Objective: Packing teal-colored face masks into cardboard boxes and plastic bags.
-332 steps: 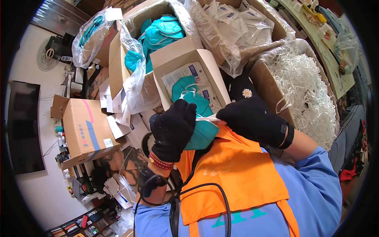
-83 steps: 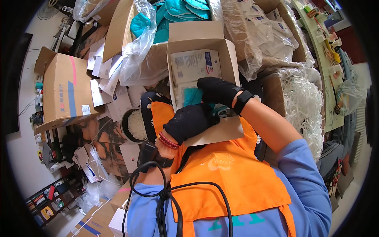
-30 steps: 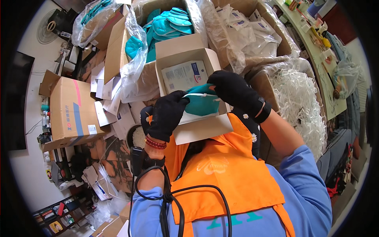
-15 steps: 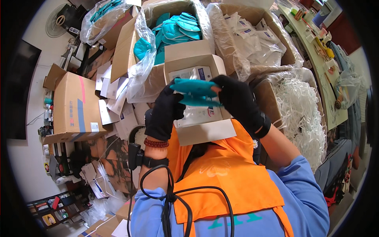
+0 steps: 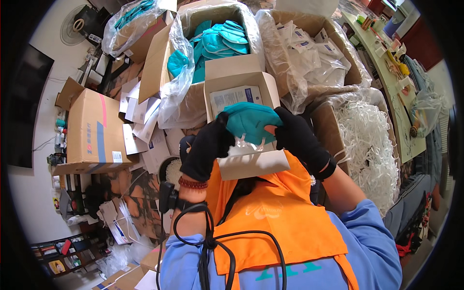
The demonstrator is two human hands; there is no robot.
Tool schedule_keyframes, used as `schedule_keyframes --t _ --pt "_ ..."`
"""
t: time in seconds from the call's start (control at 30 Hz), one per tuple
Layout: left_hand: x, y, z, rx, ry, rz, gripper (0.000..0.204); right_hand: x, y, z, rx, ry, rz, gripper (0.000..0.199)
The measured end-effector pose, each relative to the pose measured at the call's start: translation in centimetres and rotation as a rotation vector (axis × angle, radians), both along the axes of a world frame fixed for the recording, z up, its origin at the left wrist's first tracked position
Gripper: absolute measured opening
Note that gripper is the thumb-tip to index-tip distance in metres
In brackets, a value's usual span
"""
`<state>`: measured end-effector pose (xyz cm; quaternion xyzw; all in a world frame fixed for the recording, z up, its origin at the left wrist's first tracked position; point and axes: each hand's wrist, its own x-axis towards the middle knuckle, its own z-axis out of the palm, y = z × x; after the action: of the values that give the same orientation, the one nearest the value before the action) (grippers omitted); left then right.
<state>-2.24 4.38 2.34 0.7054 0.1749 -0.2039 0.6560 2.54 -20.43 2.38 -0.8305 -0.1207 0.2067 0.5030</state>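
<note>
A teal face mask (image 5: 252, 121) is stretched between my two black-gloved hands. My left hand (image 5: 209, 146) grips its left edge, with the fingertips partly behind it. At the right edge my right hand (image 5: 298, 136) pinches the mask, a bare fingertip showing against the fabric. Short white strap ends hang at the mask's lower side. Beneath it stands a small open white carton (image 5: 212, 112), its front flap folded down toward me. Inside that carton lies a printed white packet (image 5: 235, 98), its lower part covered by the mask.
Behind the carton, a plastic-lined box (image 5: 255, 20) holds many teal masks (image 5: 223, 41). To its right, another lined box holds white packets (image 5: 309, 53). White elastic straps (image 5: 363, 145) fill a box at right. A large brown carton (image 5: 89, 130) and flattened white cartons (image 5: 154, 147) lie left.
The mask has turned from nearly edge-on to showing its broad face, and sits slightly lower. Both hands still hold it and have shifted slightly.
</note>
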Motion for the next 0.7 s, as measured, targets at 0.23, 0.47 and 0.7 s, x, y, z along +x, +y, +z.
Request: schedule_keyframes --t 0.23,0.47,0.7 --pt "-0.2 -2.1 -1.4 -0.409 -0.570 0.339 0.044 -0.6 -0.3 1.0 0.360 0.388 0.054 0.039" --pt "-1.0 -4.3 0.6 -0.096 -0.708 0.230 0.036 -1.7 1.4 -1.3 0.245 -0.032 -0.047 0.046" --pt "-0.8 -4.6 -0.8 0.286 -0.824 0.198 0.024 -2.7 2.9 -2.5 0.048 -0.521 -0.147 0.036"
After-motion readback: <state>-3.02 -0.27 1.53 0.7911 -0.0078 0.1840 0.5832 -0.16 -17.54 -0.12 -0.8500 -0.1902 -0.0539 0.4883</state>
